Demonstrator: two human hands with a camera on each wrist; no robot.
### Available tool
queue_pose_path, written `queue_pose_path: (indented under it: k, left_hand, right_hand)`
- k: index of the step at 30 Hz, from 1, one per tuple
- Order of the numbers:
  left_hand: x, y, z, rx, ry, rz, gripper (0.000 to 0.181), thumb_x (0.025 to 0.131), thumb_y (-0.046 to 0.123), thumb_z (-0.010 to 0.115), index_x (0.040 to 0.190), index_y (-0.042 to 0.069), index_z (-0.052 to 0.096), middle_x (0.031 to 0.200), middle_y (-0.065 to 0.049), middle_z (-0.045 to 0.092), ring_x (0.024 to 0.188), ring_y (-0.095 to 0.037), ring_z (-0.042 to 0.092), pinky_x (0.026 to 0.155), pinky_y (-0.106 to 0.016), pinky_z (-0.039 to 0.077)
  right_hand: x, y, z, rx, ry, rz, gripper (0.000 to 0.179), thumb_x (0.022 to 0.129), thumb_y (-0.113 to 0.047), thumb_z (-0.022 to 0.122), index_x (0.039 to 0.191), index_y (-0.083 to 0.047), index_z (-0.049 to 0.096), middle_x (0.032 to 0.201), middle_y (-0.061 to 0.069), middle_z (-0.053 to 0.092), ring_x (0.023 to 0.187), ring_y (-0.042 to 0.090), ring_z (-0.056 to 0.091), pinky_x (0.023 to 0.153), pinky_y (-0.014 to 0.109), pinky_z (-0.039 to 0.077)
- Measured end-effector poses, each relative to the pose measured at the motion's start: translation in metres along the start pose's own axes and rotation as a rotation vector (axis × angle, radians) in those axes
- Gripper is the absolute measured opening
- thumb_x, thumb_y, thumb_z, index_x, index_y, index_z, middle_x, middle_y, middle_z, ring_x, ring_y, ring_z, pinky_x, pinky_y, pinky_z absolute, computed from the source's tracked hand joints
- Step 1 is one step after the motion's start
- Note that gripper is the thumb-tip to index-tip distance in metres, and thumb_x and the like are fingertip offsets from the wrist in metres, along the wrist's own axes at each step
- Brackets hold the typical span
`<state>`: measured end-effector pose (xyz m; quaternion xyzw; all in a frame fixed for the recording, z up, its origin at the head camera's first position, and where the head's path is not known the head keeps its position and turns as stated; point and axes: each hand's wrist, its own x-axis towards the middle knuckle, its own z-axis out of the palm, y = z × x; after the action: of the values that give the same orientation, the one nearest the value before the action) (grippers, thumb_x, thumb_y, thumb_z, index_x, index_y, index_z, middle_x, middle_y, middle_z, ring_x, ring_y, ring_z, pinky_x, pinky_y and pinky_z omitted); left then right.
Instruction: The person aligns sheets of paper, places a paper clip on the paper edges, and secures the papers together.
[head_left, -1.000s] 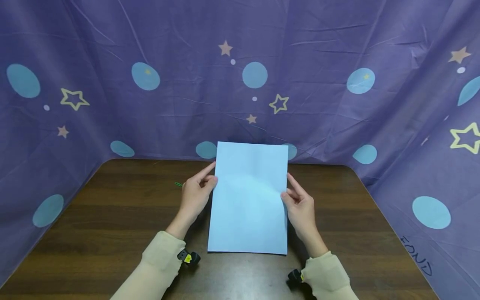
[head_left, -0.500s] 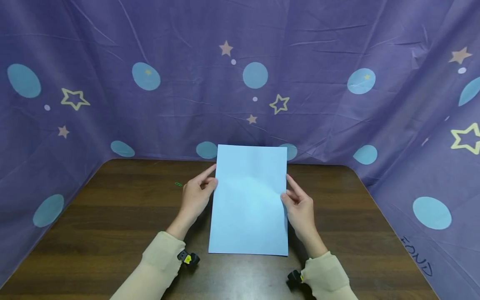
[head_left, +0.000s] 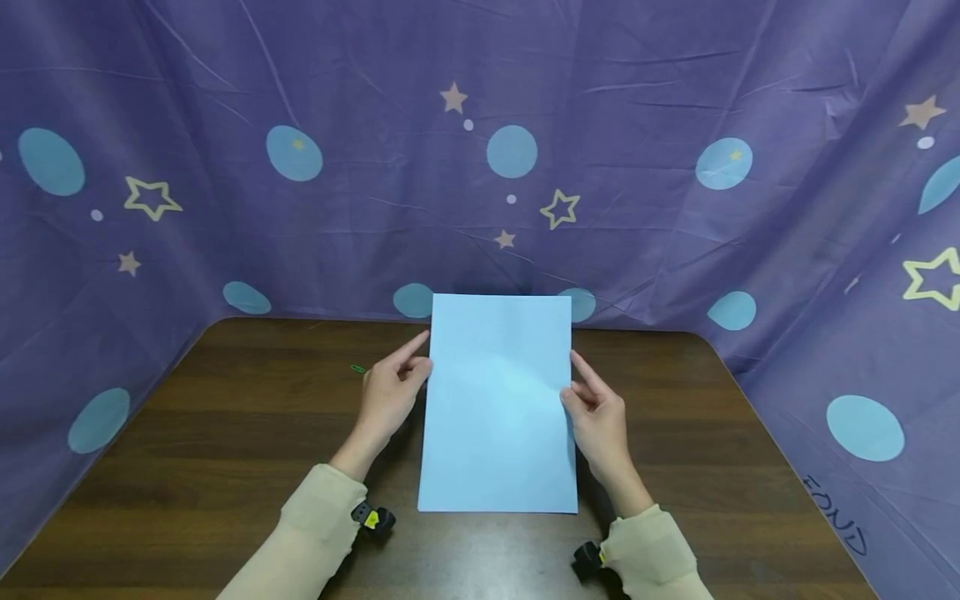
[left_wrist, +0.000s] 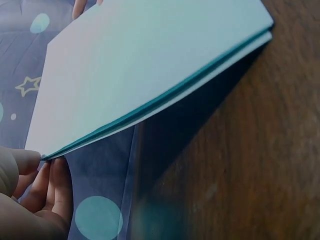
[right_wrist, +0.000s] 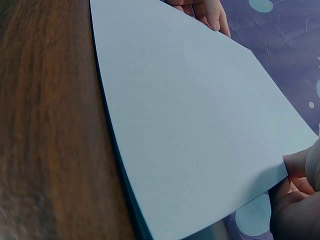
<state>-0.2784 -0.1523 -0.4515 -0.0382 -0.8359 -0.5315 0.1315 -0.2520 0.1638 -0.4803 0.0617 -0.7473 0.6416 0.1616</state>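
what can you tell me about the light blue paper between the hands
The light blue paper is a plain rectangle, taller than wide, with no marks visible. The left wrist view shows at least two layers parted along one side, slightly bowed; whether folded or separate sheets is unclear. The left hand pinches its left edge, the right hand its right. Whether it touches the table is unclear.

hands (head_left: pixel 388 396) (head_left: pixel 602 421): 2 | paper layers (head_left: pixel 498 408): 2+ | green clip (head_left: pixel 357 368): 1 | wrist cameras (head_left: pixel 382 522) (head_left: pixel 587 558): 2 | table (head_left: pixel 247 425): 1
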Motion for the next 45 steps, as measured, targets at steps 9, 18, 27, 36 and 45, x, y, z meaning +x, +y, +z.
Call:
queue_pose_path:
  k: [9,18,27,36,45]
  left_hand:
    - [0.009,-0.003,-0.020,0.123,0.039,0.048,0.042,0.109,0.026,0.060,0.151,0.028,0.062,0.118,-0.001,0.079,0.105,-0.022,0.074,0.091,-0.039,0.055]
    - [0.027,-0.024,-0.055,0.280,0.020,0.136,0.036,0.107,0.017,0.064,0.142,0.014,0.069,0.120,-0.010,0.078,0.111,-0.032,0.070,0.098,-0.051,0.053]
    - [0.048,-0.040,-0.088,0.482,-0.100,0.184,0.031,0.103,0.011,0.069,0.133,0.006,0.073,0.121,-0.018,0.076,0.111,-0.040,0.068,0.098,-0.058,0.051]
    - [0.061,-0.060,-0.107,0.599,-0.201,0.195,0.028,0.099,0.008,0.073,0.126,0.000,0.075,0.118,-0.023,0.076,0.113,-0.045,0.068,0.097,-0.061,0.052]
    - [0.067,-0.073,-0.107,0.656,-0.262,0.212,0.025,0.097,0.007,0.076,0.120,-0.001,0.077,0.118,-0.021,0.076,0.114,-0.046,0.067,0.099,-0.062,0.052]
  right_hand:
    - [0.001,0.002,-0.001,-0.006,0.007,0.015,0.060,0.104,-0.001,0.067,0.154,-0.032,0.057,0.105,0.021,0.072,0.073,0.010,0.050,0.068,0.018,0.047]
    - [0.002,0.005,0.000,-0.016,0.013,0.018,0.059,0.103,-0.003,0.068,0.153,-0.033,0.058,0.107,0.020,0.073,0.075,0.011,0.050,0.067,0.018,0.046]
    - [0.002,0.006,0.002,-0.015,0.019,0.037,0.060,0.103,-0.002,0.069,0.154,-0.030,0.058,0.109,0.020,0.072,0.074,0.012,0.049,0.067,0.019,0.046]
    - [0.002,0.006,0.004,0.003,0.015,0.019,0.059,0.103,-0.001,0.067,0.152,-0.033,0.059,0.103,0.021,0.070,0.073,0.010,0.049,0.067,0.018,0.047]
    - [0.003,0.007,0.002,-0.005,0.020,0.022,0.059,0.104,-0.002,0.067,0.152,-0.034,0.059,0.102,0.020,0.069,0.074,0.011,0.050,0.066,0.018,0.047]
